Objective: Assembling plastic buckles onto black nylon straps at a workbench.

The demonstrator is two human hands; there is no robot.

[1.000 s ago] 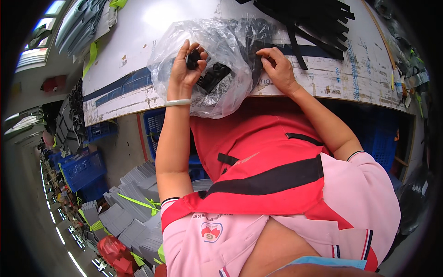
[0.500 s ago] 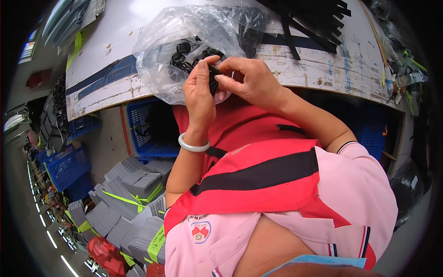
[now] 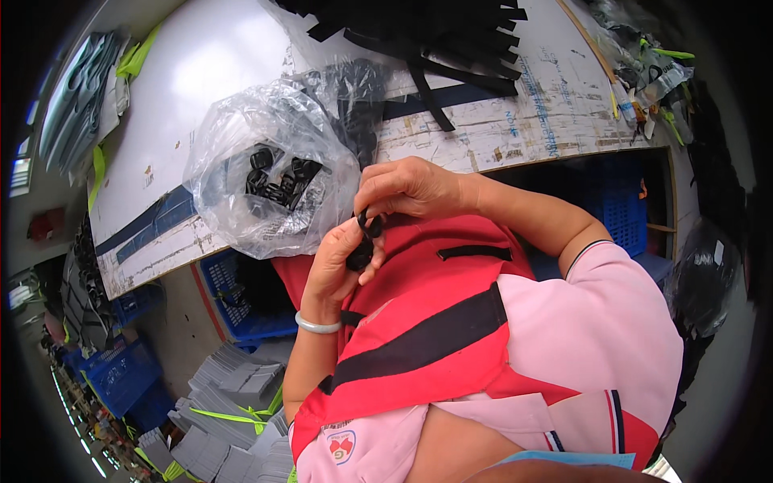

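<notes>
The person sits close at the edge of the white worktable, and both hands are raised in front of the chest, over a red and black fabric piece that lies on the lap. The left hand has its fingers curled around some small black plastic parts; the right hand comes from above and pinches the top one between thumb and fingertips, so both hands are closed on the same little cluster, just under the table edge. How many parts are there I cannot tell, the fingers hide most of them. Beside the hands, on the table, lies a clear plastic bag with more such black pieces inside, its mouth loosely open, and the lower part of it hangs a little over the edge. Further back there is a heap of black straps. I think the risk is here: the parts are small and smooth, and if the pinch slips one may fall into the lap or down to the blue crates below. Also the bag could slide off, if an arm pushes it.
</notes>
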